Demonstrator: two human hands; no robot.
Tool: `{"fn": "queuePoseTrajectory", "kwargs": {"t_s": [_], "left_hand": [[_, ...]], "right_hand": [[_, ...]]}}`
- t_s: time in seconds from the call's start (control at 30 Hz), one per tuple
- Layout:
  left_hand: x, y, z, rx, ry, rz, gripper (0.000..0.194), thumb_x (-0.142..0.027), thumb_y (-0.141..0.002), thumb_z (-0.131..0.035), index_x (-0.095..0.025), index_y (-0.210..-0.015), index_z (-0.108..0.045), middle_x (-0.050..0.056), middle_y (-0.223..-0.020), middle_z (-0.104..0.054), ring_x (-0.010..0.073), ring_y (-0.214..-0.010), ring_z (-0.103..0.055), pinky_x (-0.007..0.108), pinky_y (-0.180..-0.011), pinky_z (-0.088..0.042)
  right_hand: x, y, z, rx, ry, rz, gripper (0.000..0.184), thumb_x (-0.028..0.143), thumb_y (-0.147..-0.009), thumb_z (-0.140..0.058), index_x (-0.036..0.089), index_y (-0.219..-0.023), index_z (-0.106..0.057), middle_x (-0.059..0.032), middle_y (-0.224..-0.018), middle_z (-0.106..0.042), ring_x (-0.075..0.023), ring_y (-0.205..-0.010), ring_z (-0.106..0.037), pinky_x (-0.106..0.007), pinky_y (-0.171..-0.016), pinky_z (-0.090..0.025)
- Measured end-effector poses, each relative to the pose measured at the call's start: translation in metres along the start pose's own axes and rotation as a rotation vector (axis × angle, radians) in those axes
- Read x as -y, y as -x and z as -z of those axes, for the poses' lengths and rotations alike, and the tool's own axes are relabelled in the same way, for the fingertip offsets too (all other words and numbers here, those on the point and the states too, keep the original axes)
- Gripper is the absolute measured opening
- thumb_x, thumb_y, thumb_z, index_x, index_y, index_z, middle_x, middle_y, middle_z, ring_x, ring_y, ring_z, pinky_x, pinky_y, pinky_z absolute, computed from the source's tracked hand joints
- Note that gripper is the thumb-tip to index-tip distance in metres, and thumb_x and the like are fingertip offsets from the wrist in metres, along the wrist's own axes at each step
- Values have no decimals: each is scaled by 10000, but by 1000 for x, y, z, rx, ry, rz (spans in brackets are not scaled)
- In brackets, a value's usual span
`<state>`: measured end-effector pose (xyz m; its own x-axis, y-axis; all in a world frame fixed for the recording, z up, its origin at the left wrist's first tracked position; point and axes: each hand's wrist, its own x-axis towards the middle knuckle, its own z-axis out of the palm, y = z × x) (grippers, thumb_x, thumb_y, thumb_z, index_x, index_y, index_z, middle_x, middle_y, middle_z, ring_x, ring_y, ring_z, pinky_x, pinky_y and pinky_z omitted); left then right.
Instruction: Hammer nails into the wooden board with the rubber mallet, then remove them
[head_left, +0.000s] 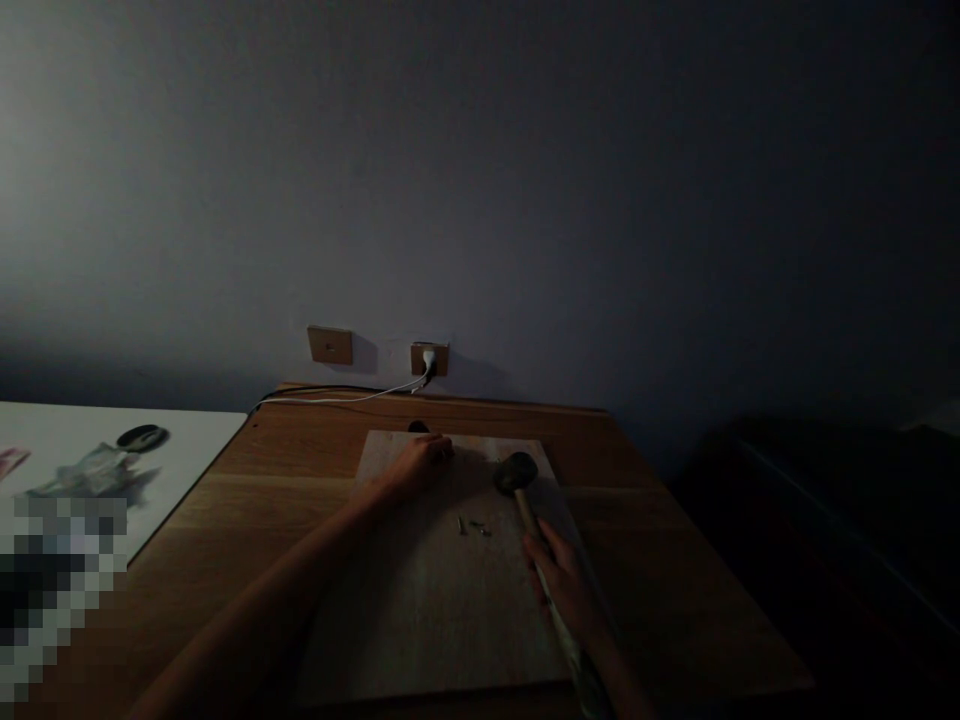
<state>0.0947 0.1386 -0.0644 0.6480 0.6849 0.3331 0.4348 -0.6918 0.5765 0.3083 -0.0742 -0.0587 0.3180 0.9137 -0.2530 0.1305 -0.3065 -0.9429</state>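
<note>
Head camera faces wall [480, 200], looks down over tabletop [645, 550].

Left hand [424, 456], fingertips [447, 447] indistinct.

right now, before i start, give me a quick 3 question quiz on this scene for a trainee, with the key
1. Which holds the mallet?
A) the left hand only
B) the right hand only
C) both hands

2. True or false: small metal pieces lie on the board.

3. Fill the gap: of the two hands, the one nearer the wall is the ____ one.

Key: 1. B, the right hand. 2. True. 3. Left; the left hand is nearer.
</note>
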Motion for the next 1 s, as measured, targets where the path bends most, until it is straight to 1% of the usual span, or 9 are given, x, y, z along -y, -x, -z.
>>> {"fn": "queuePoseTrajectory", "kwargs": {"t_s": [0.17,0.3,0.4,0.57,0.67,0.73,0.8,0.9,1.0], "left_hand": [[-3,1,1,-5,18,-8,121,-102,-838,-543,-185,-847,-631,32,-902,-672,143,-818,-630,224,-762,-473],[-2,1,0,-19,50,25,258,-84,-817,-547,-202,-1026,-643,28,-961,-712,154,-871,-660,238,-795,-491],[0,0,-1,-17,43,35,229,-98,-804,-567,-202,-983,-665,27,-929,-714,162,-866,-660,247,-805,-503],[3,-1,-3,-38,38,22,158,-120,-817,-568,-194,-902,-679,49,-958,-706,171,-901,-658,253,-831,-501],[5,0,-5,-43,59,37,305,-99,-810,-560,-209,-1083,-640,19,-907,-721,155,-835,-674,233,-758,-500],[5,0,-6,-41,88,68,464,-81,-791,-573,-217,-1234,-557,-3,-882,-728,149,-792,-681,220,-706,-492],[6,0,-7,-30,107,99,565,-56,-769,-582,-210,-1305,-489,-16,-851,-727,150,-762,-680,217,-678,-482],[6,-1,-7,-18,103,107,589,-36,-767,-571,-197,-1324,-464,-19,-852,-718,160,-775,-671,228,-698,-486],[1,-1,-3,-45,77,104,459,-97,-797,-596,-191,-1241,-523,27,-985,-695,180,-875,-656,260,-778,-501]], "right_hand": [[0,1,4,11,40,9,460,653,-793,-597,214,-923,-557,82,-639,-457,-64,-412,-398,-174,-330,-318],[5,-3,1,19,65,45,476,643,-804,-596,205,-988,-573,72,-654,-482,-74,-425,-423,-184,-347,-336],[16,-11,-9,35,80,78,507,632,-811,-590,198,-1073,-586,66,-671,-499,-72,-420,-417,-183,-341,-326],[36,-30,-33,142,86,153,438,593,-863,-546,195,-1043,-573,77,-664,-476,-61,-401,-382,-170,-316,-294],[44,-36,-45,172,90,183,428,590,-872,-534,198,-1041,-559,82,-660,-476,-62,-386,-379,-177,-302,-298],[47,-38,-50,177,93,162,446,597,-861,-539,198,-1059,-555,85,-659,-474,-64,-385,-382,-177,-301,-298],[50,-38,-54,186,107,130,471,602,-841,-551,196,-1079,-554,85,-667,-481,-65,-386,-388,-176,-298,-295],[52,-35,-53,182,126,115,477,603,-830,-552,194,-1075,-556,79,-676,-492,-66,-394,-401,-173,-296,-294],[51,-28,-42,145,124,117,478,618,-832,-549,190,-1044,-563,80,-660,-476,-65,-392,-402,-174,-301,-299]]}}
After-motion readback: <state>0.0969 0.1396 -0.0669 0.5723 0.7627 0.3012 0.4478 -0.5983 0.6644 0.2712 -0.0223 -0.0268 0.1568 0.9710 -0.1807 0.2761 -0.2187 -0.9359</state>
